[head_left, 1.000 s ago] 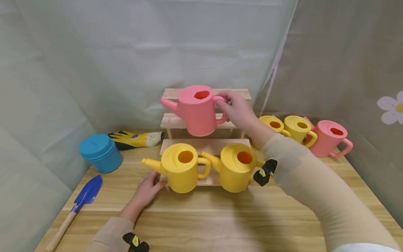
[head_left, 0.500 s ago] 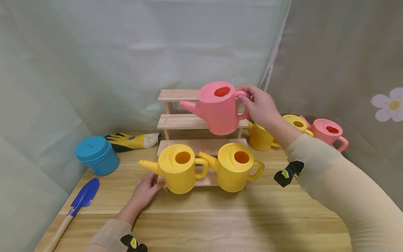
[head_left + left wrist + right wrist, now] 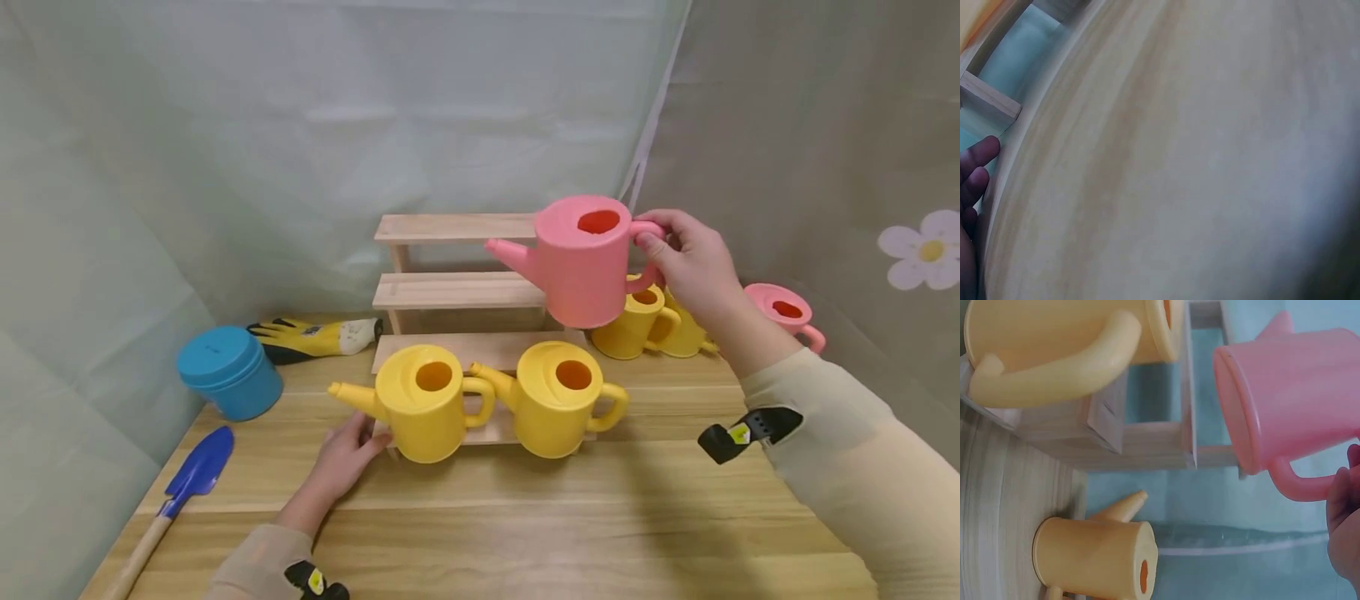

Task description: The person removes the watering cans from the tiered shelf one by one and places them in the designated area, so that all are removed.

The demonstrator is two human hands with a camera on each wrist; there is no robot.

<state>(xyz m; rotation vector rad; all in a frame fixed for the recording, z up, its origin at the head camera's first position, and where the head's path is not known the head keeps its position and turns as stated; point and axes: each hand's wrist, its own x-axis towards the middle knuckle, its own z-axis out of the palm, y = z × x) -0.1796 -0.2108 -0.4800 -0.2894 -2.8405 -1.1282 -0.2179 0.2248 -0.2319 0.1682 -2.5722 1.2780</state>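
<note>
My right hand [image 3: 694, 265] holds a pink watering can [image 3: 583, 271] by its handle, in the air in front of the stand's right end. The can is upright, spout to the left; the right wrist view shows its base too. My left hand [image 3: 347, 454] grips the left end of the lowest step of a wooden tiered stand [image 3: 457, 292], thumb at the front. In the left wrist view its fingers [image 3: 977, 159] are beside the stand's leg, and the thumb is hidden. Two yellow watering cans, one left [image 3: 427, 412] and one right [image 3: 557, 408], stand on that step.
Behind the right arm, yellow watering cans [image 3: 624, 333] and another pink watering can [image 3: 780, 307] stand on the table, partly hidden. At the left are a blue lidded tub [image 3: 231, 375], a yellow-black work glove [image 3: 315, 337] and a blue trowel [image 3: 198, 467]. Curtains enclose the back and sides.
My right hand has carried the pink watering can rightward, from in front of the stand's middle to its right end. My left hand has stayed at the lowest step.
</note>
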